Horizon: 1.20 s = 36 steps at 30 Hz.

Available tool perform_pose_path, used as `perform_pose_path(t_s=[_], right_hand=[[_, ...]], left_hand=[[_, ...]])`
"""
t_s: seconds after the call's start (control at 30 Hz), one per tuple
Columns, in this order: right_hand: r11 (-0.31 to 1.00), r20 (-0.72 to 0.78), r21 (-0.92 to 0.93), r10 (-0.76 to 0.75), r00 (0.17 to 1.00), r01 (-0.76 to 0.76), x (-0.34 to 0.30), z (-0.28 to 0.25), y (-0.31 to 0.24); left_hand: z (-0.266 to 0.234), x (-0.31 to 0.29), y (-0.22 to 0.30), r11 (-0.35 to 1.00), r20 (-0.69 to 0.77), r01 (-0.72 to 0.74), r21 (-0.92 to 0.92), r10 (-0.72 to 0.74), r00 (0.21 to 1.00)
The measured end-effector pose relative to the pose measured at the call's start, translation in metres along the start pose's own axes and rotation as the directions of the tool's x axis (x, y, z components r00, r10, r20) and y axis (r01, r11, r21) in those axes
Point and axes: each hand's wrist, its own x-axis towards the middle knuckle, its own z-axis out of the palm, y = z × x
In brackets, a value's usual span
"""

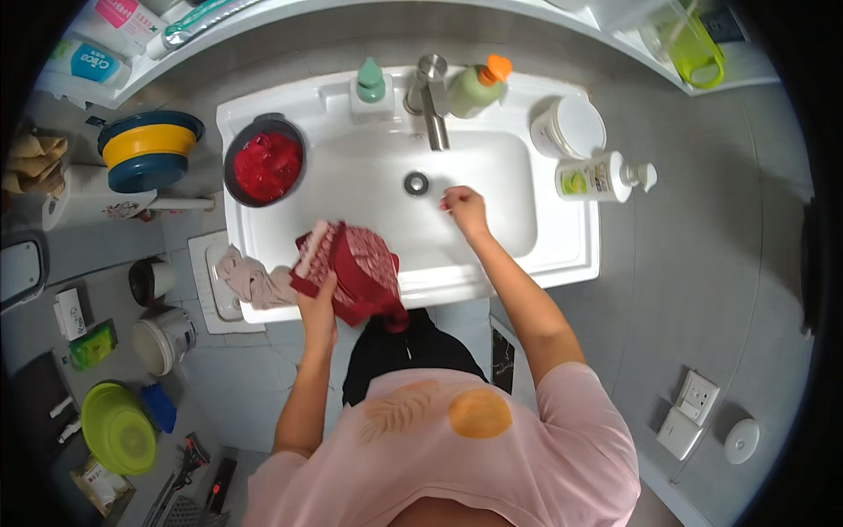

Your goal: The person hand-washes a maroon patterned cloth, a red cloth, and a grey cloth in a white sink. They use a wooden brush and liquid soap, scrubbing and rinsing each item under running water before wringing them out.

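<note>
My left hand (319, 307) grips the edge of a dark red lace bra (364, 268) at the sink's front left. It hangs partly over the rim, with a pale strip along one side. Beside it a beige cloth (256, 279) drapes over the front left corner. My right hand (465, 211) hovers over the white sink (492, 241), right of the drain (416, 184) and below the faucet (434, 105). Its fingers are curled together and nothing shows in them. A dark grey bowl (297, 145) with bright red fabric (266, 167) rests on the sink's back left.
Behind the basin stand a green-topped pump bottle (371, 83) and an orange-topped green bottle (479, 88). A white tub (571, 127) and a lying pump bottle (601, 177) occupy the right rim. A shelf (351, 16) spans the back; folded basins (149, 149) hang left.
</note>
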Motion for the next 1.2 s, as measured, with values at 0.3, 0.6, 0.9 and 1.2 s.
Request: perform_pose_path(t_s=[0.3, 0.6, 0.9, 1.2], right_hand=[[0.923, 0.214, 0.339, 0.115, 0.97, -0.184, 0.007, 0.008, -0.176], [0.877, 0.248, 0.437, 0.099, 0.964, -0.202, 0.018, 0.013, -0.193], [0.865, 0.108, 0.268, 0.411, 0.905, -0.425, 0.03, -0.003, -0.078], [0.912, 0.241, 0.073, 0.376, 0.895, -0.404, 0.094, 0.053, -0.004]], left_hand=[[-0.047, 0.002, -0.026, 0.99, -0.016, 0.118, 0.082, -0.117, 0.993], [-0.055, 0.007, -0.042, 0.971, -0.103, 0.047, 0.234, -0.024, 0.994], [-0.053, 0.001, -0.053, 0.969, -0.185, 0.03, 0.245, 0.016, 0.983], [-0.056, -0.003, -0.059, 0.976, -0.217, -0.018, 0.215, 0.066, 0.974]])
